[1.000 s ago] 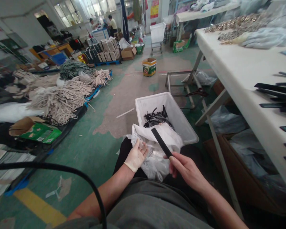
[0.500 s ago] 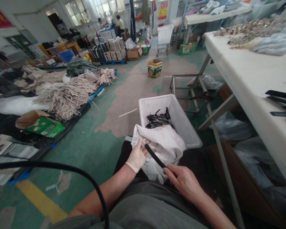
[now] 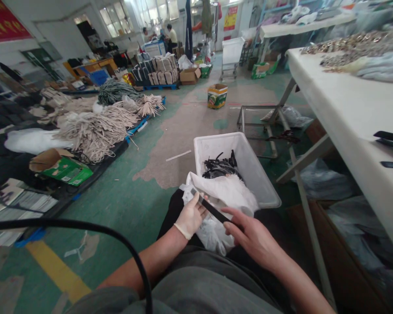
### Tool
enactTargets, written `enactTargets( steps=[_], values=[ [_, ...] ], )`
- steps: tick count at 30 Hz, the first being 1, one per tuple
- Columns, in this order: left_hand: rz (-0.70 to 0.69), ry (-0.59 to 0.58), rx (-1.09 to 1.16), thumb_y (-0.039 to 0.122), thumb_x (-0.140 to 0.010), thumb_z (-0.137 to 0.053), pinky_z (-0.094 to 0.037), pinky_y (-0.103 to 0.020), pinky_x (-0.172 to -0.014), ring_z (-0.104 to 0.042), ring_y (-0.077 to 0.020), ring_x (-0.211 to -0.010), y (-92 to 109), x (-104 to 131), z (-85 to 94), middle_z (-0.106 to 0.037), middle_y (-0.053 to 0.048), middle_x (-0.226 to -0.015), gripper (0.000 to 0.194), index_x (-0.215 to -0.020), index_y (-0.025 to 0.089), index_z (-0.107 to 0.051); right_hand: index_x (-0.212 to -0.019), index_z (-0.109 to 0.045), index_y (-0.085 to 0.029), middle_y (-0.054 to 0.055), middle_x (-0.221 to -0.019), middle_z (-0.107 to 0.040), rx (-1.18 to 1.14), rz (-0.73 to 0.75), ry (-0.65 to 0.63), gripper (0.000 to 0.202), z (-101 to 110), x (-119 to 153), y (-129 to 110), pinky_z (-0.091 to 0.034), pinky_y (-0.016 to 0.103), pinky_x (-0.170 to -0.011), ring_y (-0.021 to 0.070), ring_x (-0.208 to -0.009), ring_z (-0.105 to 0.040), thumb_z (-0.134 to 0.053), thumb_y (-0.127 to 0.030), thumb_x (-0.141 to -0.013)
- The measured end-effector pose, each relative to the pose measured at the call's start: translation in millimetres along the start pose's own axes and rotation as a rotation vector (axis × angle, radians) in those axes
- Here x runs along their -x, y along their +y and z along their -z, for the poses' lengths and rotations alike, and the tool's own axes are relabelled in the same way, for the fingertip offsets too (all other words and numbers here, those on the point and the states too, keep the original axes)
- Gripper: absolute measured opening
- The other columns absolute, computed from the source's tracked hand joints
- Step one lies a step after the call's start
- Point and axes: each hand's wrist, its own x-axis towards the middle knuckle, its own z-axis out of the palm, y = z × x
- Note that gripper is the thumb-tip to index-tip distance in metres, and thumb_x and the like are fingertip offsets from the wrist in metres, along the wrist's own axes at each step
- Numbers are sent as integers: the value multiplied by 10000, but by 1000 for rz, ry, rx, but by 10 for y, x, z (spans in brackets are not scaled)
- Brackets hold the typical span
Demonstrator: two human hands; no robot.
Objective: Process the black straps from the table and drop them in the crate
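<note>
One black strip (image 3: 215, 211) slants over white cloth (image 3: 232, 191): left hand (image 3: 189, 216) pinches it near far end, thumb on top; right hand (image 3: 253, 236) pinches near end. Best held untwisted, lightly taut.

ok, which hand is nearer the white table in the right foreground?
Right. The right hand, on the black strip, is left of the white table, not touching it; the left hand, at the strip's far end, is farther left.

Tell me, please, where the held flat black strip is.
In the head view's lower centre, the flat black strip spans from the gloved left hand to the right hand.
</note>
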Motion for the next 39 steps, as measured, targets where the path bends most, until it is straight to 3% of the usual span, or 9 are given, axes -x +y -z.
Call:
enactTargets(
  steps=[4,8,10,14,21,26,30,33,39],
  values=[
    [-14,-50,50,335,-860,-631,-502,-247,-757,-655,-126,-795,77,80,-98,-687,-14,-845,159,-877,177,-644,-1296,-516,-271,-9,-697,-691,65,17,94,412,53,-99,-118,-427,276,-570,200,-634,-653,-447,-365,-901],
    [30,-130,-15,363,-876,-600,-495,-248,-696,-651,-139,-755,15,163,-190,-695,-31,-867,205,-933,177,-665,-1349,-477,-270,26,-832,-726,73,15,67,474,-2,-274,-236,-449,291,-566,199,-584,-637,-454,-376,-887],
    [-6,-105,17,353,-892,-578,-495,-248,-721,-651,-132,-770,94,141,-175,-696,-27,-872,198,-914,176,-665,-1371,-453,-281,39,-892,-727,38,49,72,522,79,-220,-288,-455,297,-547,196,-565,-625,-484,-441,-875],
    [-90,-35,102,348,-906,-560,-492,-247,-792,-655,-123,-848,259,79,-103,-697,-20,-887,204,-873,170,-654,-1335,-492,-330,16,-743,-711,63,107,190,496,286,-81,-319,-443,299,-517,207,-554,-622,-511,-463,-858],
    [-24,-157,41,353,-822,-674,-505,-265,-740,-665,-151,-799,5,154,-163,-703,-52,-909,247,-963,151,-660,-1335,-514,-233,56,-828,-736,231,59,170,484,96,-374,-307,-472,318,-583,251,-704,-684,-503,-359,-868],
    [-78,-49,90,349,-837,-660,-494,-237,-738,-661,-128,-807,170,154,-113,-701,-38,-887,208,-892,148,-652,-1360,-470,-283,-3,-736,-706,130,113,187,494,296,-89,-261,-473,266,-517,180,-569,-646,-488,-445,-893],
    [2,-174,42,346,-831,-662,-505,-250,-737,-666,-149,-808,-76,223,-181,-706,-59,-889,226,-923,139,-665,-1335,-508,-283,24,-765,-728,260,70,160,455,185,-176,-263,-499,313,-563,236,-648,-686,-474,-378,-891],
    [57,-225,7,341,-833,-659,-511,-241,-690,-663,-141,-741,-188,247,-215,-706,-65,-858,238,-928,122,-666,-1339,-510,-246,84,-958,-743,227,102,118,463,74,-265,-295,-544,369,-697,285,-861,-703,-488,-348,-889],
    [14,-48,132,298,-903,-564,-527,-255,-702,-671,-140,-765,181,162,-148,-696,-50,-820,189,-890,120,-627,-1025,-678,-280,34,-927,-728,74,350,1,256,424,296,-351,-578,270,-656,214,-796,-698,-670,-411,-806]
  ],
)
